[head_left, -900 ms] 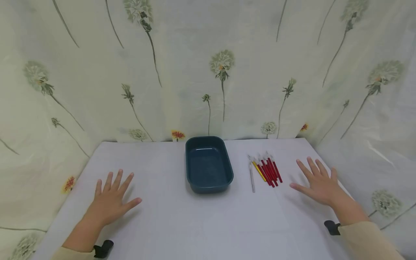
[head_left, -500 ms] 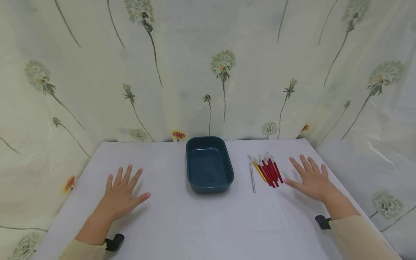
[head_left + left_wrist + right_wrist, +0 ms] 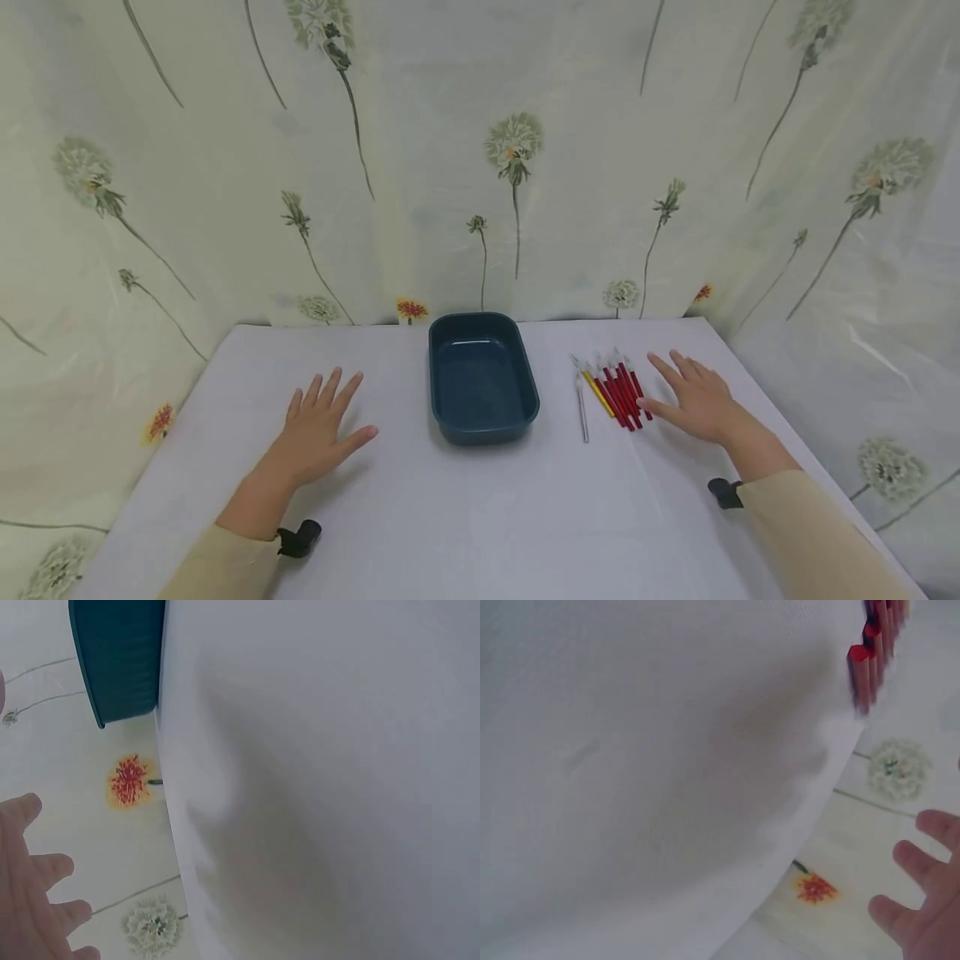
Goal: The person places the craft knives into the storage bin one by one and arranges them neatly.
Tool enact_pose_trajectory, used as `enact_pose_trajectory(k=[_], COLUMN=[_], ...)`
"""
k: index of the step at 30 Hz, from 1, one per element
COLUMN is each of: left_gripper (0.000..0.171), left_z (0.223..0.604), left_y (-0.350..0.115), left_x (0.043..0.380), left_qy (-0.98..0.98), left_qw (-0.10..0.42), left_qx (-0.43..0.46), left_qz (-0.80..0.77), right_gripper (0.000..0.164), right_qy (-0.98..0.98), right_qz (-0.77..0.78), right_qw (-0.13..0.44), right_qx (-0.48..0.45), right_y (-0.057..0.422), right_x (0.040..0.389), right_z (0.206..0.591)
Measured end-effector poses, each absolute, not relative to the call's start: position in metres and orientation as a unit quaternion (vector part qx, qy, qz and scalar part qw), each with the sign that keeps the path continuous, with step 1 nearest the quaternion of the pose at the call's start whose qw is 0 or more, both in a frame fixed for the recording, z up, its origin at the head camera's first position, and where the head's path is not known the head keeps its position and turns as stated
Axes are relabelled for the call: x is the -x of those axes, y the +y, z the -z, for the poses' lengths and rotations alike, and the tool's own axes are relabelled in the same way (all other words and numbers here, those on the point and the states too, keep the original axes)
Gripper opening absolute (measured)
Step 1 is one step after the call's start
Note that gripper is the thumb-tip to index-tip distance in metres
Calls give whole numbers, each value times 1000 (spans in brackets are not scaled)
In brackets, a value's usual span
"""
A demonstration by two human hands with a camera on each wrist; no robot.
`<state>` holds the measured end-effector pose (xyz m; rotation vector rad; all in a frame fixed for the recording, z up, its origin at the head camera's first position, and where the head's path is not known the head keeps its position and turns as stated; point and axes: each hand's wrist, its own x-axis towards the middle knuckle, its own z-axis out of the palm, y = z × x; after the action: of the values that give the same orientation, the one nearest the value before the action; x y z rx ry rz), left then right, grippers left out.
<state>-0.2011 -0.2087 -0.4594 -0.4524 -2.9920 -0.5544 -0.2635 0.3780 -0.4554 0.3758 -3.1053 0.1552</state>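
Note:
Several red pencils (image 3: pixel 622 397) with clear caps lie in a loose bunch on the right of the table, beside one yellow pencil (image 3: pixel 598 395) and one clear or silver pencil-like stick (image 3: pixel 581 408). My right hand (image 3: pixel 697 404) hovers just right of the bunch, fingers spread and holding nothing; in the head view its thumb tip overlaps the nearest red pencil. In the right wrist view the red pencils (image 3: pixel 861 675) show their six-sided ends. My left hand (image 3: pixel 315 433), also spread and holding nothing, hovers left of a dark teal plastic basin (image 3: pixel 486 435).
A white cloth covers the table (image 3: pixel 480 517). Behind and at both sides hangs a pale curtain (image 3: pixel 420 167) printed with dandelions. The basin stands near the back edge, between the two hands, with the pencils to its right.
Both hands have moved inward and forward: the left toward the basin, the right toward the pencils. The basin and pencils have stayed in place.

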Motion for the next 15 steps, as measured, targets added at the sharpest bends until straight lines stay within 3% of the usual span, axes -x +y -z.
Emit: enact_pose_trajectory(k=[15], left_gripper=[84], left_z=[471], left_y=[-169], left_x=[226], left_qy=[-952], left_qw=[20], left_qx=[170], left_qz=[255], right_gripper=[81], right_qy=[-984], right_qz=[-136], right_qw=[-39], right_qx=[-106], right_y=[374], right_x=[288], right_z=[464])
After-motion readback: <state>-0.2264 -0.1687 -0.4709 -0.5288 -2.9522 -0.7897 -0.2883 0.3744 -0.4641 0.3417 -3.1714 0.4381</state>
